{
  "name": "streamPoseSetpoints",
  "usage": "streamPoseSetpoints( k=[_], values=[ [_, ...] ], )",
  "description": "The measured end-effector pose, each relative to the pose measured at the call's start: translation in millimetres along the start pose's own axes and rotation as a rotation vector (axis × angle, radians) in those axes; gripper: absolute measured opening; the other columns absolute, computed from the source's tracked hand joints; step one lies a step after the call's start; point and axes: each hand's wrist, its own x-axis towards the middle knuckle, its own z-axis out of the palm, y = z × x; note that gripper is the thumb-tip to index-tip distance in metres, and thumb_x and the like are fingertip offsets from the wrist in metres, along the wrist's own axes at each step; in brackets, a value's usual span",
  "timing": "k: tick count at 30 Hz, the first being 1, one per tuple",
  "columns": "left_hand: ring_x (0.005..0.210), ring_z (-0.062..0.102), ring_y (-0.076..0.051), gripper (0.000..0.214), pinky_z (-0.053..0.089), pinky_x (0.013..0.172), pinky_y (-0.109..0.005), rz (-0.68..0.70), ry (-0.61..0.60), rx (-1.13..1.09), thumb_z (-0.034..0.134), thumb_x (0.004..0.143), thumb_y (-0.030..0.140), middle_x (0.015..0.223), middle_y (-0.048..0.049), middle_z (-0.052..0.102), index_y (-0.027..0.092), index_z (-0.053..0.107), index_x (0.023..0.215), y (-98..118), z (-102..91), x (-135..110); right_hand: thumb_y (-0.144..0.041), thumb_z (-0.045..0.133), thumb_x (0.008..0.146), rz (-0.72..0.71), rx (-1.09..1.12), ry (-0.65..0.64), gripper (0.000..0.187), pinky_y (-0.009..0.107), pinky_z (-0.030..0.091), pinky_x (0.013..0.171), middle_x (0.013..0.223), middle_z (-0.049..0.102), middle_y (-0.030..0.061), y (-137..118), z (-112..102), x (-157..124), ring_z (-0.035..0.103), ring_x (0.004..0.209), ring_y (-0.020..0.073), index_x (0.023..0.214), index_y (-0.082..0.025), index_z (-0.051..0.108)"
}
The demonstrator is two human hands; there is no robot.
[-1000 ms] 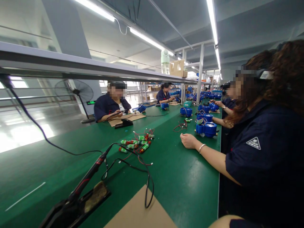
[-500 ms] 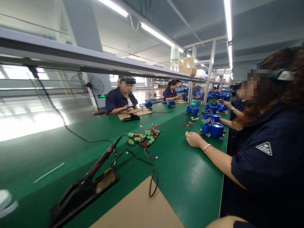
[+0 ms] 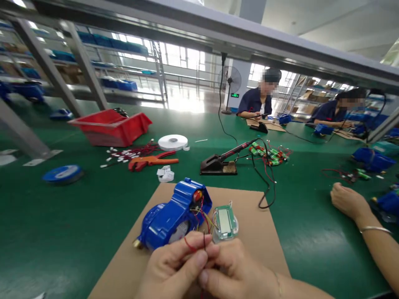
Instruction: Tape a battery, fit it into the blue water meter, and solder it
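My left hand (image 3: 170, 268) and my right hand (image 3: 232, 270) are pressed together at the near edge of the brown cardboard sheet (image 3: 252, 226), their fingertips pinching the thin red and black wires (image 3: 193, 245). These wires run up to the blue plastic meter housing (image 3: 173, 216), which lies tilted on the cardboard just beyond my hands. The small green circuit board with a grey display (image 3: 225, 222) rests just beside the housing on its right, joined to it by wires. The cardboard lies on the green table (image 3: 62, 224). Farther back stands a black soldering iron stand (image 3: 218, 165), with orange-handled pliers (image 3: 149, 161) to its left and a red plastic bin (image 3: 110, 126) behind them. A co-worker's hand (image 3: 349, 200) rests on the table at my right.
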Motion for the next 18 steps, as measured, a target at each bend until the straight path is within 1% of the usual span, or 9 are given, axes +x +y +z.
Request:
streamPoseSetpoints(
  k=[2, 4, 6, 8, 10, 12, 14, 16, 18],
  values=[
    [0.079, 0.073, -0.016, 0.022, 0.058, 0.071, -0.013, -0.012, 0.002, 0.020, 0.090, 0.067, 0.037, 0.084, -0.0014, 0.078, 0.026, 0.081, 0.082, 4.4, 3.6, -4.1, -0.042, 0.052, 0.092, 0.009, 0.017, 0.011, 0.027, 0.030, 0.045, 0.065, 0.075, 0.061, -0.0007, -1.3, -6.0, 0.6, 0.057, 0.070, 0.0148, 0.073, -0.028, 0.066],
    [0.078, 0.074, -0.017, 0.028, 0.059, 0.070, -0.016, -0.022, 0.044, 0.033, 0.090, 0.067, 0.042, 0.080, -0.0018, 0.078, 0.025, 0.079, 0.085, 13.7, 0.5, -10.7, -0.047, 0.052, 0.091, -0.014, 0.034, 0.018, 0.028, 0.031, 0.045, 0.064, 0.075, 0.063, 0.0000, -2.8, -11.3, 0.5, 0.057, 0.069, 0.0159, 0.076, -0.030, 0.069],
    [0.078, 0.074, -0.019, 0.037, 0.060, 0.074, -0.021, 0.028, 0.135, 0.166, 0.085, 0.070, 0.049, 0.082, -0.0031, 0.078, 0.023, 0.077, 0.094, 31.3, -12.5, -14.7, -0.053, 0.054, 0.090, -0.038, 0.062, 0.028, 0.028, 0.032, 0.046, 0.065, 0.076, 0.067, 0.0001, -3.5, -12.9, -0.5, 0.059, 0.068, 0.0168, 0.081, -0.034, 0.073],
    [0.078, 0.073, -0.020, 0.048, 0.060, 0.077, -0.025, 0.156, 0.261, 0.461, 0.076, 0.078, 0.055, 0.086, -0.0046, 0.078, 0.021, 0.070, 0.110, 56.4, -36.2, -10.5, -0.056, 0.057, 0.089, -0.060, 0.078, 0.061, 0.026, 0.032, 0.048, 0.065, 0.075, 0.070, -0.0002, -2.3, -11.9, -1.6, 0.061, 0.067, 0.0173, 0.085, -0.037, 0.075],
    [0.083, 0.072, -0.021, 0.060, 0.058, 0.082, -0.030, 0.268, 0.371, 0.838, 0.062, 0.085, 0.060, 0.088, -0.0049, 0.077, 0.018, 0.057, 0.127, 84.3, -68.3, 5.4, -0.058, 0.059, 0.088, -0.082, 0.064, 0.109, 0.026, 0.033, 0.049, 0.063, 0.071, 0.070, 0.0000, 0.7, -10.1, -2.4, 0.061, 0.064, 0.0175, 0.084, -0.039, 0.076],
    [0.085, 0.071, -0.024, 0.064, 0.057, 0.085, -0.035, 0.258, 0.423, 0.964, 0.061, 0.084, 0.058, 0.097, -0.0074, 0.077, 0.016, 0.052, 0.132, 108.5, -103.0, 31.8, -0.058, 0.059, 0.088, -0.112, 0.028, 0.138, 0.028, 0.032, 0.049, 0.060, 0.068, 0.069, 0.0008, 3.7, -8.4, -2.5, 0.061, 0.061, 0.0174, 0.081, -0.037, 0.076],
    [0.082, 0.071, -0.027, 0.062, 0.055, 0.088, -0.044, 0.201, 0.449, 1.084, 0.064, 0.084, 0.053, 0.095, -0.0085, 0.076, 0.014, 0.053, 0.131, 124.2, -132.6, 63.1, -0.055, 0.059, 0.090, -0.155, -0.010, 0.155, 0.029, 0.030, 0.047, 0.058, 0.066, 0.068, 0.0012, 4.9, -7.9, -2.7, 0.060, 0.059, 0.0163, 0.080, -0.033, 0.075],
    [0.102, 0.068, -0.031, 0.060, 0.047, 0.101, -0.055, 0.145, 0.480, 1.179, 0.069, 0.085, 0.045, 0.110, -0.0122, 0.072, 0.014, 0.053, 0.133, 129.2, -150.4, 90.7, -0.050, 0.059, 0.092, -0.220, -0.038, 0.178, 0.030, 0.028, 0.044, 0.056, 0.065, 0.067, 0.0016, 4.5, -9.6, -3.6, 0.059, 0.058, 0.0145, 0.079, -0.027, 0.073],
    [0.131, 0.050, -0.037, 0.065, 0.029, 0.114, -0.063, 0.140, 0.488, 1.232, 0.072, 0.083, 0.042, 0.136, -0.0184, 0.058, 0.013, 0.050, 0.138, 124.5, -153.7, 106.0, -0.044, 0.057, 0.094, -0.293, -0.045, 0.238, 0.033, 0.025, 0.040, 0.054, 0.062, 0.064, 0.0019, 3.9, -14.3, -5.6, 0.057, 0.056, 0.0122, 0.075, -0.021, 0.070]
  ],
)
